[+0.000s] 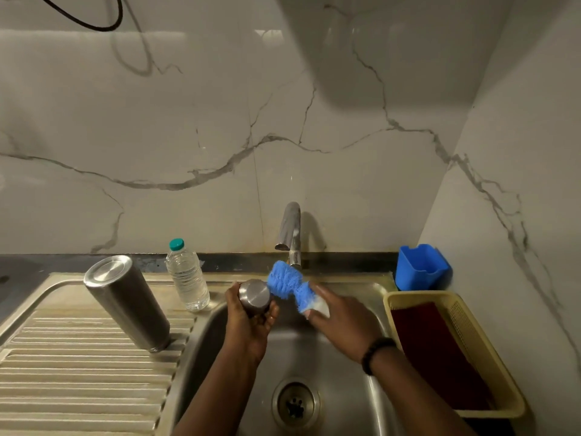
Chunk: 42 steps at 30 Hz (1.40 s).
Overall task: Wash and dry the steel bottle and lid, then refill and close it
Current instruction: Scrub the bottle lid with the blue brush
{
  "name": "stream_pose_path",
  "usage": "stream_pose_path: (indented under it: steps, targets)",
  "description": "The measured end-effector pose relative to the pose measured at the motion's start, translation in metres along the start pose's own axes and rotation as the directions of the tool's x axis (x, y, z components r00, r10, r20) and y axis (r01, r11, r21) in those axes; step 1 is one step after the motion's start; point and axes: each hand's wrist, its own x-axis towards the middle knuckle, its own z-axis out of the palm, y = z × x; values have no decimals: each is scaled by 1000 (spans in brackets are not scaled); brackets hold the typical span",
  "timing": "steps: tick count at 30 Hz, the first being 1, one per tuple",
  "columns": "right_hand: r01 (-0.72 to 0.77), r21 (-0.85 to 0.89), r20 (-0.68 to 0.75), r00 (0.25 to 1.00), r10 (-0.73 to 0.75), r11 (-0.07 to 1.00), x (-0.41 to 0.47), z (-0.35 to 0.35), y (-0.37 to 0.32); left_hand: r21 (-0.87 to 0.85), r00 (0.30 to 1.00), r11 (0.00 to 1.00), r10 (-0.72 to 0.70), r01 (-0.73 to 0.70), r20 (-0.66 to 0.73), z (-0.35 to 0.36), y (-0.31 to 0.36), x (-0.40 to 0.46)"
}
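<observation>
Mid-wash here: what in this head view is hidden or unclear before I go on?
- Lid: its inside is turned away, and the left hand covers its side.
- Steel bottle: it stands mouth down on the drainboard, so its mouth and inside are hidden.
- Tap: too dim to tell whether water runs.
- Right hand: its fingertips are behind the blue sponge.
- Basket: its near end is cut off by the bottom edge.

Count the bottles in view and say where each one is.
2. The steel bottle stands upside down on the ribbed drainboard, left of the sink. The clear plastic water bottle stands upright just behind it, near the sink's back edge. None seems hidden.
</observation>
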Motion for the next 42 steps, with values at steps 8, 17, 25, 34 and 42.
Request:
stream_pose_path:
  steps: [8,17,25,34,42]
  targets:
    - [-48,-357,-63,998,27,933,21,-103,32,310,988,946,46,-91,149,15,-14,1]
    - [-266,-909,-210,957,200,322,61,-177,69,489,970,852,78,-186,232,31,-37,8]
    - [-22,-1000,-17,950,312,12,92,-152,105,539,959,812,90,-226,267,27,-39,13]
    - [94,-970,106,994,38,225,107,-136,132,645,899,634,224,-427,376,13,-31,14]
    - [91,-926,34,986,-162,365,111,-123,149,662,887,593,250,-457,388,11,-37,15]
